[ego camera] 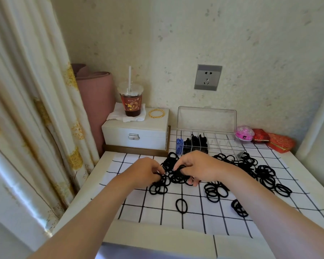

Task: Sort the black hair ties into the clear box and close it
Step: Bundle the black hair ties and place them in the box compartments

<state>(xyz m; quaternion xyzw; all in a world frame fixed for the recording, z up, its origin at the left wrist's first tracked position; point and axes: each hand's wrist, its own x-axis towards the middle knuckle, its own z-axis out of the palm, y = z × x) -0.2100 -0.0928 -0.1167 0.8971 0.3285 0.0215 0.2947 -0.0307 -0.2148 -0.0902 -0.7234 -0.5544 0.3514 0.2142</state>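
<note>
Curled fingers of the left hand point(144, 171) and right hand point(200, 167) are closed on bunches of black hair ties point(178, 177). Some compartments of the clear box point(224, 143), lid raised at twelve o'clock, are filled. Most ties are left scattered on the worktop point(157, 238) toward three o'clock. A drink cup point(130, 103) at eleven is not in the way.

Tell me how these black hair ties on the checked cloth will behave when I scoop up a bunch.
Probably floppy and very light: the hair ties lie as flat, sagging loops. They will likely snag and come up in clumps, since most overlap in heaps; the lone tie should lift cleanly. Rolling seems unlikely, as none stands on edge.
</note>
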